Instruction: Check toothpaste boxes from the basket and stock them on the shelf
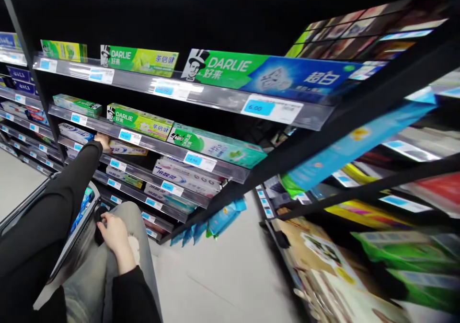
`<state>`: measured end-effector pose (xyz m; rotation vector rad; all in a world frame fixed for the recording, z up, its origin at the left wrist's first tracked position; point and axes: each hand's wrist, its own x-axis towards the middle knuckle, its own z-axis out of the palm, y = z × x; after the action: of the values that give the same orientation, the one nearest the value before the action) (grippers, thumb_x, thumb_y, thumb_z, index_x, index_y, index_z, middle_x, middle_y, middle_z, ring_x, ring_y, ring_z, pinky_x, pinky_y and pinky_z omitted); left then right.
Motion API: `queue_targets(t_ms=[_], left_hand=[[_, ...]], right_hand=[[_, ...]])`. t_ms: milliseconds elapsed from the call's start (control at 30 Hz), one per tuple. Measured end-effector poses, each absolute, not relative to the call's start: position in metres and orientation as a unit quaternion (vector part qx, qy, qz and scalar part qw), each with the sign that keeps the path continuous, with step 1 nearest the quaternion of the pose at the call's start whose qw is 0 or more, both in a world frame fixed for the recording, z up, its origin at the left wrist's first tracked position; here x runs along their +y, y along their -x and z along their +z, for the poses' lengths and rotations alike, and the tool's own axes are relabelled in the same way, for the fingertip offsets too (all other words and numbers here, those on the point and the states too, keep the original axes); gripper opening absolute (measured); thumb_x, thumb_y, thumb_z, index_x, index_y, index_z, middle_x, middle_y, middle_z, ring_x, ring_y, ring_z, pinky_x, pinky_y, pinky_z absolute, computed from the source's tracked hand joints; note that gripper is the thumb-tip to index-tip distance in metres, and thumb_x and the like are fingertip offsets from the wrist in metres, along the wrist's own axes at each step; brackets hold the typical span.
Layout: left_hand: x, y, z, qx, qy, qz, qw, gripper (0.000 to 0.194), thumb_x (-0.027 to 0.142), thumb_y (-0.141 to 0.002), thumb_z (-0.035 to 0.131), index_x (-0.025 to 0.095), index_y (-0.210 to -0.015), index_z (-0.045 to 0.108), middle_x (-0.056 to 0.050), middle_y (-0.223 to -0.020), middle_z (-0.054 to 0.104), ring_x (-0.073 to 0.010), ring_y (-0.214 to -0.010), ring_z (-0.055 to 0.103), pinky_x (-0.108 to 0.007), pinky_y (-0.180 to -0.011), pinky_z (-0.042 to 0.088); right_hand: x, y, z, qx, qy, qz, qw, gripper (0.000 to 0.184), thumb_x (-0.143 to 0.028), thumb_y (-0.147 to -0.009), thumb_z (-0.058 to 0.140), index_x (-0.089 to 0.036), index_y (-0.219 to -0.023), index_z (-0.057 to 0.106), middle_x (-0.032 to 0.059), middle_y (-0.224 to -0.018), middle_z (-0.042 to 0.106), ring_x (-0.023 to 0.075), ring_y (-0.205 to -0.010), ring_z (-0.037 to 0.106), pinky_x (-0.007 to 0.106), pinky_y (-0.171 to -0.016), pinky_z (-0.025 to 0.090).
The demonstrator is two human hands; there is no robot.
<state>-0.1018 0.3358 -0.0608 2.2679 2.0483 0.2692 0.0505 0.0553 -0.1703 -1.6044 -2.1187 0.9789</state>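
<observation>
My left arm stretches out to a lower shelf. There my left hand [102, 142] sits at the shelf front, between a white-and-blue toothpaste box [76, 133] and a white-and-yellow toothpaste box [127, 148]. Its fingers are hidden, so I cannot tell whether it grips a box. Above my knee, my right hand [115, 236] is closed, fingers curled by a small black object [98, 223] that I cannot make out. A shopping basket [94, 194] stands under my left arm, with blue packages [83, 208] inside.
Green Darlie toothpaste boxes [140, 121] line the shelves above, behind clear price-tag strips [201, 161]. Blue packets [226, 216] hang at the shelf end. Another rack with green packages [413, 248] rises on the right, blurred. Pale floor [212, 284] lies between the racks.
</observation>
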Motion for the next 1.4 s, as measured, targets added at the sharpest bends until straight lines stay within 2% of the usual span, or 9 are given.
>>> queue_targets(t_ms=[267, 367, 500, 633, 700, 767, 967, 1133, 1400], left_hand=[[0.268, 0.123, -0.068, 0.561, -0.787, 0.257, -0.021, 0.040, 0.023, -0.073, 0.075, 0.010, -0.109, 0.061, -0.015, -0.114, 0.064, -0.0264, -0.107, 0.063, -0.038, -0.093, 0.050], [0.217, 0.132, -0.067, 0.525, -0.779, 0.338, -0.052, 0.034, 0.025, -0.074, 0.072, 0.013, -0.104, 0.061, -0.014, -0.110, 0.067, -0.0253, -0.104, 0.065, -0.036, -0.091, 0.051], [0.136, 0.144, -0.055, 0.485, -0.762, 0.419, -0.094, 0.033, 0.030, -0.075, 0.073, 0.017, -0.102, 0.060, -0.011, -0.106, 0.070, -0.0236, -0.099, 0.068, -0.037, -0.089, 0.053], [0.066, 0.141, -0.028, 0.394, -0.760, 0.513, -0.052, 0.044, 0.022, -0.069, 0.081, 0.018, -0.108, 0.061, -0.010, -0.107, 0.071, -0.0235, -0.099, 0.069, -0.035, -0.086, 0.055], [0.042, 0.133, -0.011, 0.372, -0.750, 0.547, 0.011, 0.049, 0.019, -0.066, 0.083, 0.019, -0.110, 0.062, -0.010, -0.107, 0.070, -0.0242, -0.100, 0.069, -0.034, -0.086, 0.056], [0.026, 0.123, 0.006, 0.347, -0.740, 0.574, 0.053, 0.049, 0.017, -0.064, 0.085, 0.020, -0.108, 0.063, -0.009, -0.105, 0.070, -0.0232, -0.099, 0.069, -0.032, -0.084, 0.057], [0.004, 0.086, 0.027, 0.286, -0.717, 0.629, 0.089, 0.053, 0.012, -0.060, 0.087, 0.022, -0.107, 0.064, -0.005, -0.103, 0.069, -0.0215, -0.098, 0.069, -0.031, -0.082, 0.058], [-0.002, 0.062, 0.013, 0.264, -0.643, 0.707, 0.130, 0.067, 0.020, -0.054, 0.091, 0.022, -0.112, 0.059, -0.003, -0.102, 0.067, -0.0209, -0.097, 0.070, -0.031, -0.085, 0.058], [0.008, 0.059, -0.003, 0.284, -0.571, 0.737, 0.226, 0.068, 0.037, -0.051, 0.092, 0.026, -0.110, 0.060, -0.005, -0.113, 0.069, -0.0301, -0.115, 0.064, -0.043, -0.100, 0.053]], right_hand=[[0.055, -0.049, -0.173, -0.706, 0.550, 0.390, 0.215, 0.024, -0.020, -0.079, 0.062, -0.019, -0.102, 0.072, 0.0114, -0.098, 0.075, 0.0278, -0.099, 0.069, 0.036, -0.086, 0.048], [0.059, -0.050, -0.174, -0.678, 0.528, 0.433, 0.273, 0.022, -0.017, -0.075, 0.063, -0.016, -0.094, 0.072, 0.0114, -0.090, 0.075, 0.0276, -0.089, 0.070, 0.039, -0.085, 0.050], [0.070, -0.065, -0.164, -0.604, 0.476, 0.513, 0.381, 0.030, -0.036, -0.080, 0.057, -0.018, -0.102, 0.067, 0.0095, -0.088, 0.073, 0.0228, -0.073, 0.070, 0.038, -0.072, 0.056], [0.069, -0.100, -0.132, -0.512, 0.402, 0.549, 0.524, 0.060, -0.065, -0.086, 0.033, -0.030, -0.134, 0.045, 0.0089, -0.136, 0.056, 0.0216, -0.104, 0.067, 0.042, -0.087, 0.055], [0.058, -0.119, -0.107, -0.378, 0.268, 0.588, 0.663, 0.073, -0.073, -0.074, 0.053, -0.035, -0.136, 0.045, 0.0079, -0.142, 0.052, 0.0264, -0.114, 0.062, 0.048, -0.093, 0.051], [0.040, -0.134, -0.080, -0.327, 0.214, 0.580, 0.715, 0.081, -0.065, -0.067, 0.071, -0.040, -0.138, 0.044, 0.0050, -0.143, 0.052, 0.0261, -0.124, 0.055, 0.047, -0.099, 0.048], [-0.002, -0.144, -0.029, -0.335, 0.240, 0.488, 0.769, 0.087, -0.060, -0.062, 0.080, -0.038, -0.139, 0.045, 0.0086, -0.137, 0.058, 0.0263, -0.117, 0.059, 0.040, -0.083, 0.055], [-0.012, -0.143, -0.018, -0.289, 0.279, 0.443, 0.802, 0.079, -0.053, -0.068, 0.077, -0.035, -0.139, 0.046, 0.0076, -0.122, 0.066, 0.0239, -0.113, 0.062, 0.040, -0.086, 0.054], [-0.018, -0.139, -0.010, -0.295, 0.304, 0.416, 0.805, 0.077, -0.047, -0.070, 0.073, -0.033, -0.140, 0.043, 0.0095, -0.126, 0.063, 0.0249, -0.103, 0.065, 0.043, -0.078, 0.057]])
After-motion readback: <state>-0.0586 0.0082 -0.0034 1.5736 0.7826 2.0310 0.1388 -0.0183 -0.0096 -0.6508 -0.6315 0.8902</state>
